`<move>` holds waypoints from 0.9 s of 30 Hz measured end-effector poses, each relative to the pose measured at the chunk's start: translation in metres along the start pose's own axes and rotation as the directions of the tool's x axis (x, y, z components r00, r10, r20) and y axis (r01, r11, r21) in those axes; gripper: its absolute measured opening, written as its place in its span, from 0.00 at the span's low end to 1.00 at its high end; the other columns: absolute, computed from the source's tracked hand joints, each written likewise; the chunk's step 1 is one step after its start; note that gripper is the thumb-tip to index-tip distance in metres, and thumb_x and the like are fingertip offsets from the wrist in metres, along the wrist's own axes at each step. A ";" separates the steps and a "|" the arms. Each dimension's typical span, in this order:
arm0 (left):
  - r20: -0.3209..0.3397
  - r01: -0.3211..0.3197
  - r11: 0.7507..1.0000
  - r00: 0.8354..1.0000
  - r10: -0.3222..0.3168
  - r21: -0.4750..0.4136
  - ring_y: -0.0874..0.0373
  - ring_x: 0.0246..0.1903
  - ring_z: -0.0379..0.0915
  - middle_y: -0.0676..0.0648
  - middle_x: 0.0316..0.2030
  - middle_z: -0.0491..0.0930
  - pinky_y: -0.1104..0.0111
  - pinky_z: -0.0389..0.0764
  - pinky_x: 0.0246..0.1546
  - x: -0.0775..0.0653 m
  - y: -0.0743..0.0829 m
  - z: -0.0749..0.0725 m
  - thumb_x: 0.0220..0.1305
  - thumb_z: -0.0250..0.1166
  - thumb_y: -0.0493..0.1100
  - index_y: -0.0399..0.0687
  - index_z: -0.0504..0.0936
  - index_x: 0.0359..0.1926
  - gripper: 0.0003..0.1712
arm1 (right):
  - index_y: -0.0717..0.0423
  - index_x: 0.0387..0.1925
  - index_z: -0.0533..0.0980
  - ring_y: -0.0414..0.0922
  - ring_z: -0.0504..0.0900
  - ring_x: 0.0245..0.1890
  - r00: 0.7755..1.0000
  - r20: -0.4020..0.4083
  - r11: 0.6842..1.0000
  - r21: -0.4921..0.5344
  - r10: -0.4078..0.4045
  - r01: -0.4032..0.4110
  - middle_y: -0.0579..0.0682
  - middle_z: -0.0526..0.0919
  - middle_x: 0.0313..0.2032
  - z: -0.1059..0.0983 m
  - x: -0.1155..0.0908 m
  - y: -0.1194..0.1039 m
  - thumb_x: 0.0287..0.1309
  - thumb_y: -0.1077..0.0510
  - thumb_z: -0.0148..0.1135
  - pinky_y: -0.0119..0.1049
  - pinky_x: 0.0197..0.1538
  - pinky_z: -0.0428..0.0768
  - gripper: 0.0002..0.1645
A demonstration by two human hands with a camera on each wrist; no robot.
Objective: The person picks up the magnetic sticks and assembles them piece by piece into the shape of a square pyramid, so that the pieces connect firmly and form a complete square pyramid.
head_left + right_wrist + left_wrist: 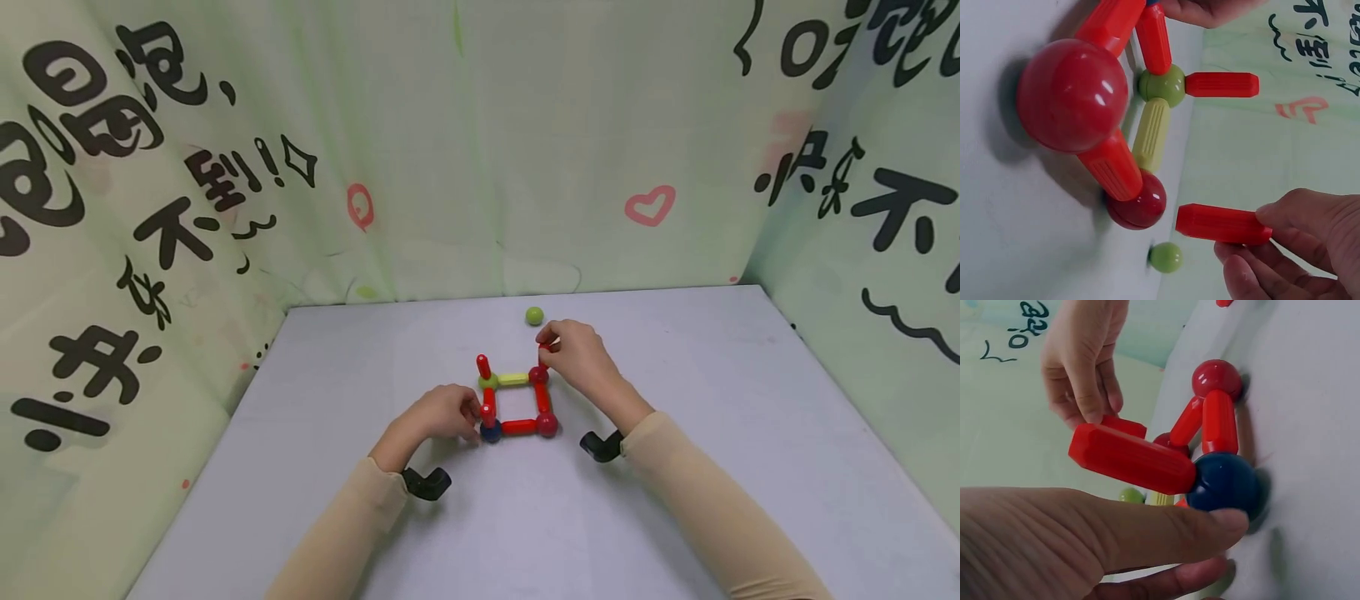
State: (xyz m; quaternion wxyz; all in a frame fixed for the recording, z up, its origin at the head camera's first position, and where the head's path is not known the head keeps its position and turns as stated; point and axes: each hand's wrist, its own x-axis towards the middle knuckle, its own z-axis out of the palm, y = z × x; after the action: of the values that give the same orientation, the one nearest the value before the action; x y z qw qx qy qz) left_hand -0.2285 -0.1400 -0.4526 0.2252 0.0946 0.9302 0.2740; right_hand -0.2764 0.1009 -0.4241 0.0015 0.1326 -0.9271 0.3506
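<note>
A square of magnetic rods and balls lies on the table. Its corners are a blue ball (pixel 1225 487), a green ball (pixel 1163 86) and two dark red balls (pixel 547 424). Upright red rods stand on the blue ball and the green ball. My left hand (pixel 447 412) holds the blue ball at the near left corner, thumb tip against its side. My right hand (pixel 1300 247) pinches a loose red rod (pixel 1219 224) between thumb and fingers. The rod's free end is just above the far right red ball (pixel 1141 200), with a gap showing.
A loose green ball (pixel 534 316) lies near the table's back edge, beyond the right hand. A yellow rod (pixel 513 379) forms the square's far side; red rods form the others. Printed curtains (pixel 555 167) surround the white table (pixel 337 358) at the back and sides.
</note>
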 end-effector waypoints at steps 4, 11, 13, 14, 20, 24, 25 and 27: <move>-0.033 0.009 1.000 0.999 -0.010 -0.018 0.55 0.34 0.75 0.51 0.32 0.81 0.65 0.77 0.38 0.001 0.000 -0.003 0.58 0.76 0.37 0.47 0.83 0.41 0.11 | 0.62 0.51 0.82 0.53 0.88 0.48 1.000 0.020 1.000 0.005 0.008 -0.008 0.58 0.85 0.49 0.005 0.000 0.003 0.65 0.63 0.64 0.44 0.49 0.87 0.14; -0.135 0.058 0.998 0.989 -0.059 -0.012 0.53 0.38 0.76 0.48 0.39 0.83 0.61 0.81 0.43 0.009 -0.002 -0.003 0.64 0.73 0.45 0.46 0.83 0.46 0.13 | 0.59 0.52 0.81 0.53 0.87 0.49 1.000 0.024 0.998 -0.058 0.021 -0.020 0.58 0.85 0.50 -0.001 -0.008 0.008 0.68 0.58 0.65 0.45 0.50 0.87 0.14; -0.168 0.047 0.998 0.984 -0.053 -0.043 0.52 0.43 0.77 0.46 0.45 0.83 0.58 0.82 0.48 0.014 -0.004 -0.003 0.66 0.71 0.46 0.44 0.82 0.51 0.17 | 0.59 0.52 0.81 0.54 0.86 0.48 0.998 0.032 0.995 -0.095 0.045 -0.042 0.57 0.86 0.49 -0.006 -0.012 0.011 0.68 0.57 0.64 0.45 0.49 0.87 0.15; -0.183 0.032 0.997 0.982 -0.043 -0.064 0.51 0.45 0.77 0.44 0.49 0.82 0.57 0.82 0.51 0.017 -0.005 -0.002 0.66 0.71 0.46 0.43 0.81 0.55 0.20 | 0.58 0.52 0.81 0.54 0.85 0.48 0.998 0.038 0.992 -0.116 0.056 -0.051 0.58 0.86 0.48 -0.009 -0.014 0.013 0.69 0.56 0.64 0.45 0.49 0.87 0.15; -0.230 -0.060 0.982 0.973 0.017 -0.180 0.49 0.48 0.75 0.41 0.58 0.76 0.58 0.82 0.50 0.035 -0.010 0.000 0.68 0.69 0.44 0.41 0.73 0.65 0.29 | 0.60 0.52 0.81 0.51 0.83 0.39 0.986 0.114 0.972 -0.217 0.121 -0.094 0.58 0.86 0.43 -0.026 -0.027 0.023 0.68 0.55 0.64 0.43 0.42 0.84 0.16; -0.217 -0.075 0.974 0.976 0.027 -0.214 0.51 0.41 0.75 0.44 0.51 0.78 0.65 0.81 0.39 0.043 -0.010 0.003 0.68 0.69 0.44 0.45 0.73 0.64 0.26 | 0.61 0.53 0.79 0.50 0.82 0.37 0.969 0.169 0.955 -0.266 0.180 -0.131 0.58 0.85 0.42 -0.038 -0.036 0.030 0.67 0.54 0.65 0.44 0.42 0.83 0.19; -0.216 -0.078 0.974 0.976 0.031 -0.214 0.52 0.40 0.75 0.44 0.50 0.78 0.66 0.81 0.37 0.043 -0.010 0.003 0.69 0.68 0.44 0.45 0.74 0.63 0.25 | 0.62 0.53 0.79 0.51 0.82 0.37 0.965 0.181 0.952 -0.275 0.191 -0.136 0.59 0.85 0.42 -0.040 -0.038 0.032 0.66 0.54 0.65 0.45 0.43 0.83 0.19; -0.221 -0.089 0.973 0.975 0.040 -0.213 0.52 0.39 0.74 0.44 0.49 0.79 0.68 0.80 0.36 0.044 -0.009 0.005 0.69 0.67 0.43 0.45 0.75 0.60 0.21 | 0.62 0.53 0.78 0.51 0.82 0.38 0.958 0.199 0.946 -0.293 0.206 -0.143 0.59 0.85 0.42 -0.046 -0.043 0.036 0.65 0.54 0.66 0.46 0.43 0.82 0.20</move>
State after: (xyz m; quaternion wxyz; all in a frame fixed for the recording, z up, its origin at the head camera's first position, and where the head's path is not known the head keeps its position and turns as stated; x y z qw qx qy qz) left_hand -0.2660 -0.1319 -0.4773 0.1235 0.0691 0.9091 0.3919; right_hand -0.2482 0.1671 -0.4170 -0.1172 0.0873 -0.9689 0.1996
